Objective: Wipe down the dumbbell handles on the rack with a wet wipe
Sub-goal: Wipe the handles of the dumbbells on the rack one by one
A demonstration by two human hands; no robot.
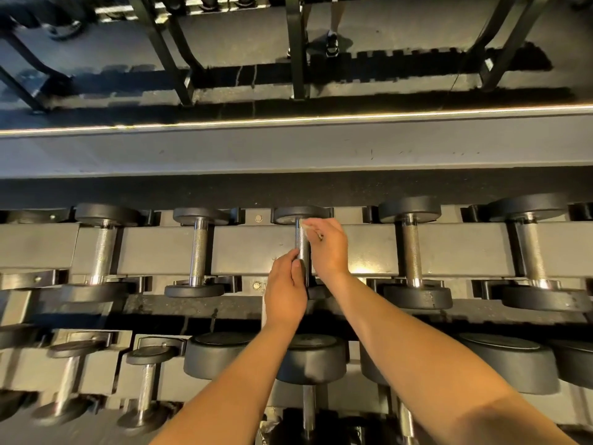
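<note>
On the top shelf of the grey rack (256,248) lies a row of black dumbbells with knurled chrome handles. My left hand (285,290) grips the near end of the middle dumbbell's handle (301,240). My right hand (329,248) holds a small white wet wipe (308,225) against the far end of the same handle, close to its far head (300,214). The near head is mostly hidden under my hands.
Neighbouring dumbbells lie left (198,248) and right (412,248) of the one I hold, with more at both ends. A lower shelf holds bigger dumbbells (313,358). Behind the rack a mirror shows the rack's frame and a person's legs (332,43).
</note>
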